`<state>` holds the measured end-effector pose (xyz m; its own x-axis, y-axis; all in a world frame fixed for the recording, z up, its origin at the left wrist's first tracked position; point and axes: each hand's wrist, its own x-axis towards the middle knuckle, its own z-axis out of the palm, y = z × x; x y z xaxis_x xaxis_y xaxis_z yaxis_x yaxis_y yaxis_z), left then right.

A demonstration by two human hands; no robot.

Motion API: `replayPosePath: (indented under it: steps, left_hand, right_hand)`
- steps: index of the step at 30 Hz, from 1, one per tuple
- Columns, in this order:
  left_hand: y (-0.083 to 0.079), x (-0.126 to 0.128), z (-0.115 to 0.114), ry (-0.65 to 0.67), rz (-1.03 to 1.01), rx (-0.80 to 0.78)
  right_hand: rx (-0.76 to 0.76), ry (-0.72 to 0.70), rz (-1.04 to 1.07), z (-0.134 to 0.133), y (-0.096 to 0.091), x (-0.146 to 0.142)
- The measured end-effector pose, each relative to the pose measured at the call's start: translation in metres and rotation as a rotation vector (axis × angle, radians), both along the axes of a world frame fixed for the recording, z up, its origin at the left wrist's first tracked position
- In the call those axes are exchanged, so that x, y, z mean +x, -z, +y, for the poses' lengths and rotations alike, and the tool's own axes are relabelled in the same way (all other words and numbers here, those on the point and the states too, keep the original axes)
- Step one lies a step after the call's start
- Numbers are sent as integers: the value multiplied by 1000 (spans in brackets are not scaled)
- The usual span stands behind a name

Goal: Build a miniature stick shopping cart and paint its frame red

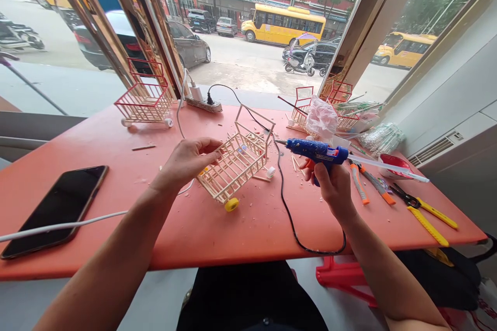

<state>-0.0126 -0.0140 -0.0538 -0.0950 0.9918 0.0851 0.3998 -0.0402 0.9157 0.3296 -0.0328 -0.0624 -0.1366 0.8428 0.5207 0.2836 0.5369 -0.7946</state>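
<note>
My left hand [194, 161] grips the left side of a small model shopping cart [235, 168] built from thin wooden sticks. The cart is tilted, its handle frame pointing away from me and to the right. A yellow wheel [232, 205] shows at its near corner, and a white wheel [271, 172] is visible by its right side. In my right hand [330, 178] is a blue hot glue gun [316, 150], its nozzle aimed left toward the cart's handle but apart from it. A clear glue stick [388, 166] sticks out of the gun's back.
A red-rimmed cart [143, 95] stands at the back left, near a power strip [204, 104]. A phone [58, 209] lies at left. Orange-grey pliers [375, 183] and yellow-handled cutters [427, 214] lie at right. A black cord [285, 201] loops across the table [186, 248]. Stick scraps are scattered mid-table.
</note>
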Motion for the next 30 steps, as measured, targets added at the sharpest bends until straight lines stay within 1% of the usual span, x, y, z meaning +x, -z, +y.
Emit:
replayPosePath:
  steps: [9,17,24,30]
  left_hand:
    - [3,-1,2,14,-86,16]
    - [2,-6,4,60,-90,33]
    - [0,-5,2,53,-103,41]
    - [-1,-9,3,144,-181,21]
  right_hand:
    - [-29,-6,46,-1,-2,-2]
    - [-35,17,1,2,0,-1]
    - [-40,-35,-79,4,-1,-4]
    - [-39,-102,-76,1,-2,-3]
